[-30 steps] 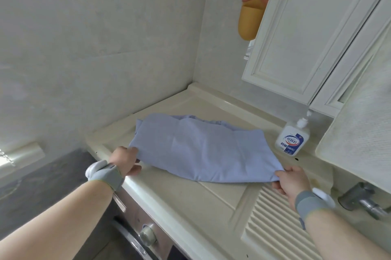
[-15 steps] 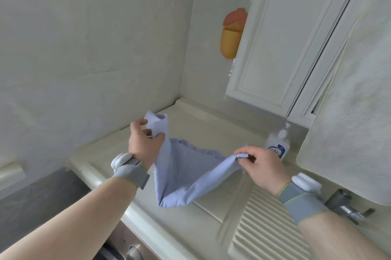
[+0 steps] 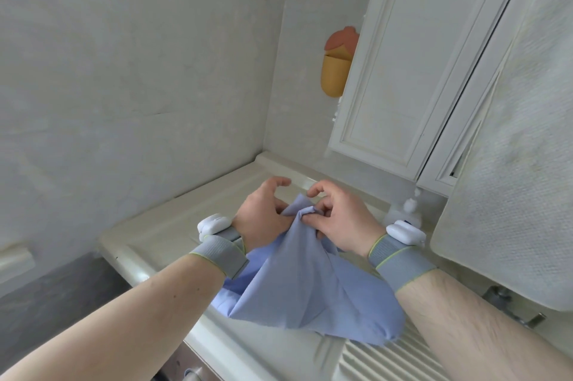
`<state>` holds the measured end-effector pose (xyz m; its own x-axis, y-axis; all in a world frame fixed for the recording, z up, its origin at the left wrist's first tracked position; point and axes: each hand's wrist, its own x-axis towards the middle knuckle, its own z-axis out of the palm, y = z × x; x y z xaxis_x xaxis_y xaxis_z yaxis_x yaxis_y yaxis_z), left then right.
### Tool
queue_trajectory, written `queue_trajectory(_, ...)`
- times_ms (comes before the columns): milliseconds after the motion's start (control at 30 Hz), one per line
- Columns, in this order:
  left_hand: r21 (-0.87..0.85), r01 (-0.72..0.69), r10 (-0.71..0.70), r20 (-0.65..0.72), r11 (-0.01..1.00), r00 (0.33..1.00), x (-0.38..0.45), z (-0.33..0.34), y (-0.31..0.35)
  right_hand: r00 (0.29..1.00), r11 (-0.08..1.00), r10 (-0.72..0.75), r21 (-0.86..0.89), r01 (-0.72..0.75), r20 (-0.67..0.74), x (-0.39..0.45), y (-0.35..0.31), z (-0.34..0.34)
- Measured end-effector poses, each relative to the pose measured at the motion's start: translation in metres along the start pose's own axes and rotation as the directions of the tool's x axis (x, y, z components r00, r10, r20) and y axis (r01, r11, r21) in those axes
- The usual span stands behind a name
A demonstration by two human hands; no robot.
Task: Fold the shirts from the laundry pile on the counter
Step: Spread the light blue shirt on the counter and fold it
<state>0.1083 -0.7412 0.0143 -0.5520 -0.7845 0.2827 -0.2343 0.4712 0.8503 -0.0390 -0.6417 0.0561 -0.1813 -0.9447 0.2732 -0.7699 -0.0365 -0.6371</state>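
Cream desk (image 3: 161, 235) in tiled corner. Blue shirt (image 3: 304, 284) lifted, lower part draped on desk. Left hand (image 3: 263, 213) and right hand (image 3: 338, 219) each pinch bunched top corner, touching. Thin, limp, light cloth, likely slippery; you grip corners or seams, not mid-panel.

The shirt (image 3: 304, 284) is of light blue cloth, thin and plain. Its top part is gathered into a small bunch, which is lifted above the desk (image 3: 173, 225). From this bunch the cloth hangs down and opens wide like a tent, with long soft folds. The lower part lies on the cream desk, and its right edge rests on the ribbed part of the surface. At the lower left some doubled layers of cloth show.
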Motion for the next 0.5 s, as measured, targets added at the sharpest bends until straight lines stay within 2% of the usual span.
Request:
queue_trajectory(133,0.120,-0.096,0.085,0.098,0.988,0.992,-0.002,-0.006,0.004,0.995,0.999,0.038,-0.013,-0.037,0.098,0.004,-0.001,0.000)
queue_trajectory(233,0.169,-0.147,0.126,0.129,0.974,0.984,-0.004,-0.005,0.007,0.988,0.991,0.061,-0.130,-0.042,0.145,0.006,-0.003,-0.002)
queue_trajectory(367,0.094,-0.125,0.113,0.120,0.988,0.986,-0.018,-0.013,0.002,0.996,0.987,0.052,-0.152,-0.041,0.068,0.008,-0.004,-0.004)
queue_trajectory(433,0.204,-0.200,0.178,0.119,0.958,0.977,-0.033,-0.021,-0.008,0.998,0.990,0.058,-0.131,-0.054,0.025,0.008,-0.002,-0.007)
queue_trajectory(500,0.288,-0.267,0.223,0.178,0.920,0.958,-0.049,-0.031,-0.020,0.997,0.992,0.071,-0.099,-0.072,-0.011,0.009,0.001,-0.013)
